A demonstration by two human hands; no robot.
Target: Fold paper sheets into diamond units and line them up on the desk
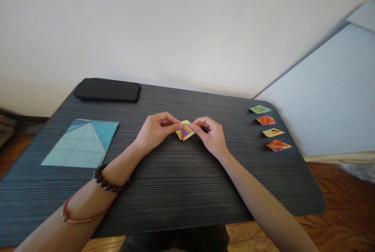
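A small folded piece of paper, yellow with purple and orange patches, is held near the middle of the table. My left hand pinches its left corner between thumb and fingers. On the opposite corner, my right hand has the same kind of pinch. The paper's lower point faces me, and the fingertips cover its two side corners. A bracelet of dark beads and a thin brown band are on my left wrist and forearm.
At the right edge lie several folded paper pieces in a column, including a green one and an orange-red one. Blue patterned paper sheets rest at the left. A black phone lies at the back left of the dark table.
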